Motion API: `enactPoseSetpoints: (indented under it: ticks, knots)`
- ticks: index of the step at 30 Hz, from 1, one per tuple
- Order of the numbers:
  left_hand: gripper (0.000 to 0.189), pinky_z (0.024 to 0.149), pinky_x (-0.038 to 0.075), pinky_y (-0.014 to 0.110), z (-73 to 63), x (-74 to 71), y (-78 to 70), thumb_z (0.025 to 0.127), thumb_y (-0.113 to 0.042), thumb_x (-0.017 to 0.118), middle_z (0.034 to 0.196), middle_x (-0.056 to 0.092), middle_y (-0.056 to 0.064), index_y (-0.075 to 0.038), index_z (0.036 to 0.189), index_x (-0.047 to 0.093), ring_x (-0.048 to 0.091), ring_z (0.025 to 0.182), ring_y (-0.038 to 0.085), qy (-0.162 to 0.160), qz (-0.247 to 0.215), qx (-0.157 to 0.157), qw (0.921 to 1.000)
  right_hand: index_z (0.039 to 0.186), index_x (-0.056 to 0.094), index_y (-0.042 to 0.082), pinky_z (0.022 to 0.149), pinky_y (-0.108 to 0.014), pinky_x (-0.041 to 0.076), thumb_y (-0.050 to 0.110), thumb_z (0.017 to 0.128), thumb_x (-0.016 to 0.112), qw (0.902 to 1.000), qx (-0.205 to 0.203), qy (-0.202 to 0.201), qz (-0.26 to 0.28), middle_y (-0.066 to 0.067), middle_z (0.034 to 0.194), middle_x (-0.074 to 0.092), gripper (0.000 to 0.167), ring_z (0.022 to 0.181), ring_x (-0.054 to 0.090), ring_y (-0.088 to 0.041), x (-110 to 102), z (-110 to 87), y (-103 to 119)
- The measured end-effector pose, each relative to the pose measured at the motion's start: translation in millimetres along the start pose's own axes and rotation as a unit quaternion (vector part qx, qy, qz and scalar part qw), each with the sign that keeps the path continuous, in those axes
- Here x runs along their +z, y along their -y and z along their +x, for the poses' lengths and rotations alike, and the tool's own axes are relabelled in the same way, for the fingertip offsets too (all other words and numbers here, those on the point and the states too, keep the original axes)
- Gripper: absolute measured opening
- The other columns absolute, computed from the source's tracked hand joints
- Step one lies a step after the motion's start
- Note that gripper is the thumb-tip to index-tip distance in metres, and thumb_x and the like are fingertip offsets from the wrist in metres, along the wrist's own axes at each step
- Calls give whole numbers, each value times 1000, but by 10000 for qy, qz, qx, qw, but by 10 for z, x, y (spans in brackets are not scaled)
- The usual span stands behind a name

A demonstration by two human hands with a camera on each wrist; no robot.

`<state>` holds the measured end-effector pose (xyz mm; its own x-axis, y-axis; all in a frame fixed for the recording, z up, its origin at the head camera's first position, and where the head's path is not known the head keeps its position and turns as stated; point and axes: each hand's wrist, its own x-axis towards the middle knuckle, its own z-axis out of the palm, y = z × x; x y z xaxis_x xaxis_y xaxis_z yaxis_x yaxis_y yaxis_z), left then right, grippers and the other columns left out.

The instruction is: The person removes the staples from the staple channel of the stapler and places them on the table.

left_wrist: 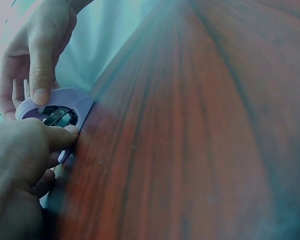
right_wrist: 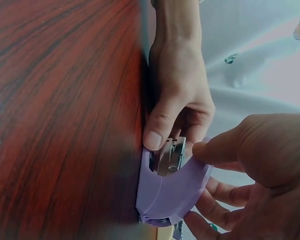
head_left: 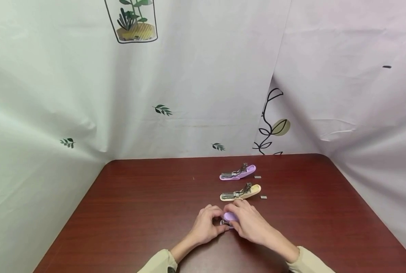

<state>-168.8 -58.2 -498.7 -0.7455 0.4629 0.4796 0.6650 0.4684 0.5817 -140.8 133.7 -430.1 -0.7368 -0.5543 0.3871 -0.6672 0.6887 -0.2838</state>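
A light purple stapler (head_left: 230,217) is between both hands, low over the near middle of the table. My left hand (head_left: 205,225) pinches its left end between thumb and fingers. From the right, my right hand (head_left: 252,223) grips the raised purple cover with thumb and fingertips. In the right wrist view, metal parts (right_wrist: 171,156) of the stapler show between the purple shell and the left thumb. Dark inner parts (left_wrist: 62,117) appear in the left wrist view. The fingers hide much of the stapler's body.
Beyond the hands lie a yellow stapler (head_left: 254,190) and, farther back, another purple stapler (head_left: 248,171), both opened with metal parts exposed. A small grey strip, likely staples, lies right of each: near strip (head_left: 264,197), far strip (head_left: 257,177). A white curtain (head_left: 203,76) hangs behind the table (head_left: 138,197).
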Motion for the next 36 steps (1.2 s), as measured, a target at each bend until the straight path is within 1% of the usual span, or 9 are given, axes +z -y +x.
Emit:
enactPoseSetpoints:
  ticks: [4, 7, 10, 12, 19, 21, 27, 30, 36]
  knots:
    - [23, 69, 40, 18, 6, -3, -8, 68, -15, 90, 88, 68, -12, -16, 86, 76, 53, 78, 6, 16, -15, 56, 10000, 103, 65, 13, 72, -41, 48, 3, 78, 78, 9999, -104, -96, 47, 2, 100, 57, 30, 95, 55, -22, -5, -17, -16]
    - [22, 70, 40, 18, 10, -14, -11, 68, -14, 90, 87, 67, -12, -15, 84, 75, 52, 78, 5, 18, -36, 19, 10000, 102, 62, 13, 77, -40, 48, -2, 77, 76, 9989, -192, -308, 298, 3, 100, 58, 33, 94, 55, -19, -25, -35, -59]
    - [22, 70, 40, 20, 13, -29, -14, 67, -12, 90, 87, 67, -13, -15, 82, 74, 52, 78, 5, -22, -24, -60, 10000, 101, 58, 13, 80, -36, 46, -7, 75, 75, 9968, -249, -494, 578, 5, 99, 56, 37, 92, 53, -14, -54, -55, -116]
    - [22, 70, 40, 21, 14, -32, -11, 67, -11, 90, 87, 67, -13, -15, 82, 74, 52, 79, 5, -39, -7, -86, 10000, 101, 57, 13, 79, -33, 44, -8, 75, 73, 9955, -287, -557, 706, 6, 98, 54, 37, 90, 51, -11, -69, -70, -150]
    - [22, 71, 39, 19, 15, -16, -5, 69, -15, 89, 88, 67, -14, -18, 85, 75, 51, 80, 2, 100, -35, -175, 9998, 100, 54, 10, 72, -23, 44, -13, 73, 71, 9897, -445, -757, 1127, 6, 93, 49, 39, 84, 49, -7, -97, -146, -253]
    - [22, 70, 39, 19, 15, -13, -6, 69, -15, 89, 87, 67, -15, -19, 86, 75, 50, 80, 1, 113, -49, -207, 9997, 100, 53, 9, 70, -24, 46, -13, 73, 72, 9879, -429, -817, 1246, 6, 93, 50, 40, 83, 50, -6, -107, -169, -274]
    - [22, 68, 38, 18, 16, 2, 7, 68, -14, 89, 84, 65, -17, -20, 85, 75, 47, 77, 1, 93, -117, -209, 9997, 102, 53, 10, 69, -33, 52, -14, 72, 73, 9848, -270, -931, 1438, 6, 95, 51, 43, 85, 54, -7, -113, -232, -317]
    - [22, 68, 38, 18, 9, 9, 11, 68, -13, 89, 84, 64, -17, -20, 84, 75, 46, 76, 1, 104, -130, -218, 9996, 103, 53, 9, 70, -31, 54, -15, 74, 72, 9829, -185, -912, 1587, 6, 94, 51, 42, 85, 56, -8, -101, -265, -338]
    - [21, 68, 37, 18, 11, 15, -2, 69, -14, 89, 84, 63, -18, -21, 84, 75, 45, 76, 1, 165, -117, -280, 9994, 104, 52, 5, 70, -27, 55, -19, 76, 71, 9755, -30, -918, 2000, 3, 93, 54, 41, 82, 62, -13, -90, -346, -397]
